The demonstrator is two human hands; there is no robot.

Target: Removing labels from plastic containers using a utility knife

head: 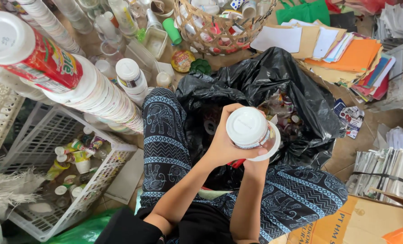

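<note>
A white paper cup [248,128], seen bottom up, is held over my lap. My left hand [222,141] wraps around its side with the thumb along the base. My right hand [256,163] is mostly hidden beneath the cup and supports it from below. Just beyond the cup lies an open black plastic bag [274,77] with several small containers inside. My knees in dark patterned trousers [163,135] frame the bag on either side.
A long stack of nested white cups [93,92] leans in from the upper left. A white plastic crate [52,149] with small bottles sits at left. A woven basket [219,27] stands behind, with paper and folders [346,54] at upper right and cardboard [360,221] at lower right.
</note>
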